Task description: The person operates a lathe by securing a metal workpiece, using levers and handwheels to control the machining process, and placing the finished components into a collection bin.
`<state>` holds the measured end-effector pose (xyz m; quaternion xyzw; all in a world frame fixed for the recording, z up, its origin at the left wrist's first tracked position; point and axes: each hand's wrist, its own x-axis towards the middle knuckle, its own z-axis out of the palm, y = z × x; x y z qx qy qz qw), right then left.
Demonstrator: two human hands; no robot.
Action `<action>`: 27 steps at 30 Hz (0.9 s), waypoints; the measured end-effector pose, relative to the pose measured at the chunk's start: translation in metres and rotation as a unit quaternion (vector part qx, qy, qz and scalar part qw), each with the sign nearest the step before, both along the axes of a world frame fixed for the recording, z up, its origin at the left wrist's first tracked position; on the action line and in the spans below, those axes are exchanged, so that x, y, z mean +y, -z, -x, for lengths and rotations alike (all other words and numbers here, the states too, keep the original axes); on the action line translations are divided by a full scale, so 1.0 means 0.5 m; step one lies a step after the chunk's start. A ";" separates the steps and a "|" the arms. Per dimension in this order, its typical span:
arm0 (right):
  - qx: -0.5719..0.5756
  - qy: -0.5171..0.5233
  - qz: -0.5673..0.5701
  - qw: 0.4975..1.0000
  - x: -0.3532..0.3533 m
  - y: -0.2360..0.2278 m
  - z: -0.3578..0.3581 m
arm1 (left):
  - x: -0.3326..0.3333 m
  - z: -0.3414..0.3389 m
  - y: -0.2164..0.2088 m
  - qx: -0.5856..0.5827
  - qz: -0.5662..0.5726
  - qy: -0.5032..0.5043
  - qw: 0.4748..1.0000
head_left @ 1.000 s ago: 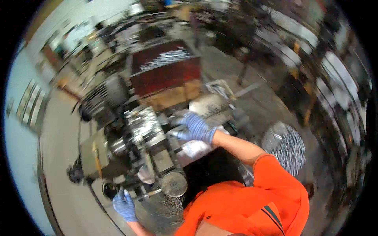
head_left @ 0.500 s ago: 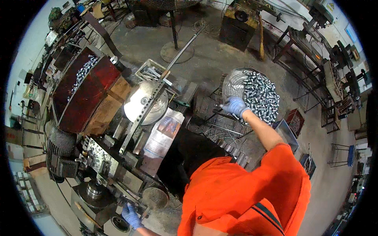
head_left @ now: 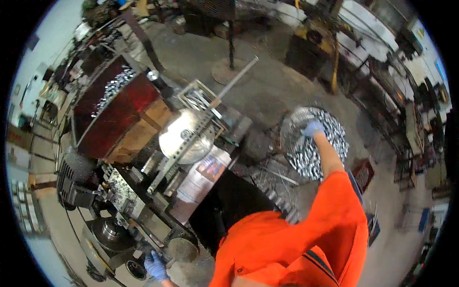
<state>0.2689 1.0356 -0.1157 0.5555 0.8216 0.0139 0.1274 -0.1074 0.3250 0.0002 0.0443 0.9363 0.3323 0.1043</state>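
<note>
My right hand (head_left: 313, 128), in a blue-grey glove, reaches over the round perforated metal basket (head_left: 292, 125) at the right. A heap of short shiny metal cylinders (head_left: 330, 138) fills much of that basket. The hand is over the basket's inner part by the heap's edge; blur hides whether its fingers hold anything. At the lower left my gloved left hand (head_left: 156, 267) is beside the bench machine (head_left: 143, 210), near a round grey disc (head_left: 183, 249). Its fingers are smeared, and any grip on a handle there cannot be made out.
A red hopper (head_left: 117, 126) with similar metal pieces stands at left. Beside it are a shiny round plate (head_left: 174, 138), a long perforated bar (head_left: 184, 148) and a printed sheet (head_left: 198, 177). A tray of metal parts (head_left: 196, 98) sits behind. A red bin (head_left: 363, 174) stands beyond the basket.
My right hand has moved from the basket's near left edge farther in over it, with the arm stretched out. The whole view has shifted slightly. My left hand stays by the machine.
</note>
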 end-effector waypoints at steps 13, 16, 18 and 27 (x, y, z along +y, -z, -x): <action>0.072 0.065 0.078 0.992 -0.034 -0.079 0.060 | 0.014 -0.023 -0.055 0.038 0.175 0.021 0.984; 0.312 0.000 -0.058 0.948 -0.031 0.004 0.035 | 0.031 -0.002 -0.050 0.059 0.157 0.056 0.984; 0.418 0.027 0.069 0.905 -0.053 -0.002 0.072 | 0.021 -0.003 -0.046 0.078 0.165 0.075 0.980; 0.620 -0.209 0.273 0.705 -0.374 -0.222 0.436 | -0.060 0.001 -0.070 0.123 0.094 0.073 0.985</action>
